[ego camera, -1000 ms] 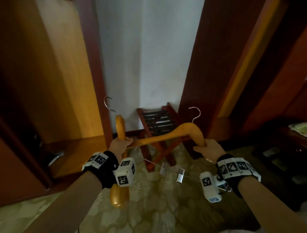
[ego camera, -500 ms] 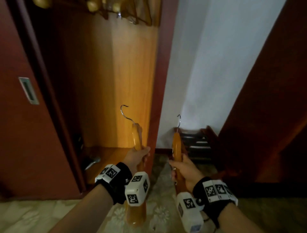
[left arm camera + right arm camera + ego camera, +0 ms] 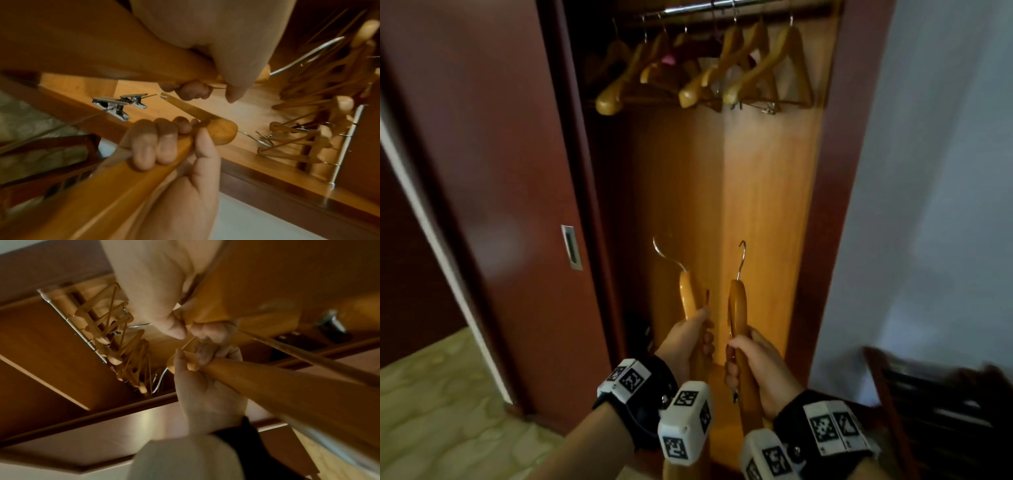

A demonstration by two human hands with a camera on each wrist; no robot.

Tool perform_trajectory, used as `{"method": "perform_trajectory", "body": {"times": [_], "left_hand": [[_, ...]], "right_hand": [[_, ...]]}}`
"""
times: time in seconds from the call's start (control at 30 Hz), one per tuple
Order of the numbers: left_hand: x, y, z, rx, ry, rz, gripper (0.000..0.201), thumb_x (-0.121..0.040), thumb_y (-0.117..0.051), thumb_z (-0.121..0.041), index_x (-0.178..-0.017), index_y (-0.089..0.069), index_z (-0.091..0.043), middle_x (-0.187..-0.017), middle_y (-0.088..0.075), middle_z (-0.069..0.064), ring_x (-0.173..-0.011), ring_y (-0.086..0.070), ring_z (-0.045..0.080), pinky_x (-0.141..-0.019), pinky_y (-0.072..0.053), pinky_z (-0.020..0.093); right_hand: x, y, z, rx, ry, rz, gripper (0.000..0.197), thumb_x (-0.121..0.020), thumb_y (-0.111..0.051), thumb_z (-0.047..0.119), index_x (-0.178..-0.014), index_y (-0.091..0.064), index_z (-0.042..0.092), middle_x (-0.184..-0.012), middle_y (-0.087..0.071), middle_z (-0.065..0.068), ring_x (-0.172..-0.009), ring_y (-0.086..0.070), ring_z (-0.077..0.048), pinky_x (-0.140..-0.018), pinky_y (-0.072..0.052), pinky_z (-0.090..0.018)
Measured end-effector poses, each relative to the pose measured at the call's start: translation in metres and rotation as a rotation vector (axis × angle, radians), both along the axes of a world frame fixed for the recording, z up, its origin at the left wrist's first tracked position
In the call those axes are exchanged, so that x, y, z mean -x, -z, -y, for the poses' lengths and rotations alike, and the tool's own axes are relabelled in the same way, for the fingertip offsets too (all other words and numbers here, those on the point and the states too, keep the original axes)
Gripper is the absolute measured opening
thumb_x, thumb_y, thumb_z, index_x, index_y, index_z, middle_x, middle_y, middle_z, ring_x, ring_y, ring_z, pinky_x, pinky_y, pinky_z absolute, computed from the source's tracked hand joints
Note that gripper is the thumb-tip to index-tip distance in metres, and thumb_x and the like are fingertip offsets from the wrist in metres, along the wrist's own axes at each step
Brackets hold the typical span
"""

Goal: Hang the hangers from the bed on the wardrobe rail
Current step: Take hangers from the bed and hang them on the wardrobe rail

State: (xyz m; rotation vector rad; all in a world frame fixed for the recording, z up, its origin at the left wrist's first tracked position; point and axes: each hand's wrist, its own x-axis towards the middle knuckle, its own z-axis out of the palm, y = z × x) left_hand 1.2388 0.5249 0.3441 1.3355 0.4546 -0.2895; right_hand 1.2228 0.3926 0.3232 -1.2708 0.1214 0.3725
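Each hand is wrapped around its own wooden hanger, side by side and close together in front of the open wardrobe. The left hand (image 3: 690,337) grips the left hanger (image 3: 688,296) by its arm, the right hand (image 3: 758,359) the right hanger (image 3: 737,308) the same way. Both hangers stand edge-on and nearly upright, long axes running from below the wrists up past the knuckles, wire hooks topmost. Metal clips (image 3: 115,104) dangle near the left fingers, probably from the right hanger's bar. Well above and beyond the hands, the rail (image 3: 722,7) carries a row of hung hangers (image 3: 726,68).
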Motion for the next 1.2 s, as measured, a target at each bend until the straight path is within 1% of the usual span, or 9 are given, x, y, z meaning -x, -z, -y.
{"method": "perform_trajectory", "body": {"times": [0.1, 0.2, 0.37, 0.53, 0.7, 0.8, 0.97, 1.1, 1.2], "left_hand": [[-0.02, -0.02, -0.008, 0.065, -0.041, 0.014, 0.044, -0.08, -0.052, -0.055, -0.077, -0.051, -0.011, -0.065, -0.05, 0.007, -0.061, -0.05, 0.025, -0.07, -0.046, 0.037], [-0.04, -0.034, -0.016, 0.142, -0.051, 0.017, 0.046, -0.077, -0.041, -0.055, -0.067, -0.045, -0.01, -0.066, -0.048, 0.012, -0.056, -0.052, 0.027, -0.065, -0.051, 0.04], [-0.082, -0.044, -0.034, 0.133, -0.116, 0.145, 0.046, -0.086, -0.035, -0.047, -0.056, -0.041, -0.013, -0.048, -0.043, 0.006, -0.043, -0.042, 0.019, -0.054, -0.042, 0.027], [-0.139, -0.054, -0.062, 0.195, -0.033, 0.271, 0.03, -0.088, -0.037, -0.034, -0.07, -0.045, -0.012, -0.052, -0.042, 0.003, -0.041, -0.039, 0.017, -0.051, -0.032, 0.027], [-0.215, -0.067, -0.09, 0.252, 0.18, 0.296, 0.027, -0.085, -0.044, -0.03, -0.068, -0.045, -0.01, -0.055, -0.043, 0.006, -0.043, -0.045, 0.018, -0.05, -0.04, 0.027], [-0.252, -0.076, -0.102, 0.267, 0.305, 0.333, 0.026, -0.087, -0.052, -0.029, -0.069, -0.048, -0.01, -0.061, -0.046, 0.008, -0.052, -0.048, 0.019, -0.06, -0.042, 0.031], [-0.297, -0.087, -0.113, 0.39, 0.398, 0.425, 0.016, -0.098, -0.047, -0.021, -0.089, -0.051, -0.008, -0.069, -0.05, 0.007, -0.055, -0.053, 0.016, -0.055, -0.048, 0.028], [-0.321, -0.094, -0.115, 0.444, 0.48, 0.457, 0.012, -0.098, -0.046, -0.02, -0.094, -0.051, -0.009, -0.071, -0.055, 0.006, -0.056, -0.055, 0.017, -0.058, -0.05, 0.03], [-0.336, -0.099, -0.112, 0.466, 0.505, 0.483, 0.01, -0.095, -0.051, -0.018, -0.1, -0.051, -0.009, -0.074, -0.058, 0.007, -0.058, -0.056, 0.018, -0.056, -0.052, 0.03]], "right_hand": [[-0.021, -0.02, -0.013, -0.057, -0.041, 0.074, 0.011, -0.094, -0.054, 0.015, -0.102, -0.059, 0.01, -0.056, -0.055, -0.001, -0.044, -0.047, -0.014, -0.042, -0.038, -0.026], [-0.041, -0.044, -0.02, -0.076, -0.098, 0.121, 0.019, -0.098, -0.052, 0.028, -0.105, -0.059, 0.012, -0.06, -0.055, -0.001, -0.045, -0.045, -0.014, -0.043, -0.037, -0.025], [-0.083, -0.086, -0.027, -0.101, -0.088, 0.191, 0.018, -0.1, -0.047, 0.029, -0.109, -0.053, 0.014, -0.068, -0.051, -0.004, -0.045, -0.042, -0.014, -0.04, -0.036, -0.023], [-0.134, -0.116, -0.031, -0.158, 0.058, 0.231, 0.004, -0.096, -0.046, 0.011, -0.101, -0.046, 0.011, -0.067, -0.045, -0.007, -0.044, -0.042, -0.016, -0.04, -0.036, -0.024], [-0.186, -0.139, -0.048, -0.219, 0.22, 0.35, 0.013, -0.093, -0.05, -0.002, -0.102, -0.052, 0.006, -0.073, -0.048, -0.011, -0.052, -0.048, -0.018, -0.042, -0.044, -0.027], [-0.217, -0.158, -0.058, -0.25, 0.299, 0.387, 0.022, -0.093, -0.051, -0.002, -0.113, -0.053, 0.007, -0.075, -0.048, -0.012, -0.056, -0.046, -0.021, -0.04, -0.045, -0.025], [-0.247, -0.194, -0.057, -0.237, 0.44, 0.436, 0.017, -0.093, -0.056, 0.003, -0.109, -0.058, 0.009, -0.074, -0.054, -0.011, -0.051, -0.049, -0.018, -0.042, -0.045, -0.026], [-0.261, -0.233, -0.046, -0.153, 0.49, 0.47, 0.047, -0.081, -0.063, 0.007, -0.127, -0.052, 0.001, -0.065, -0.053, -0.008, -0.048, -0.051, -0.017, -0.04, -0.046, -0.025], [-0.272, -0.265, -0.037, -0.112, 0.51, 0.505, 0.04, -0.087, -0.057, 0.007, -0.125, -0.052, -0.008, -0.064, -0.051, -0.009, -0.047, -0.052, -0.015, -0.039, -0.046, -0.023]]}}
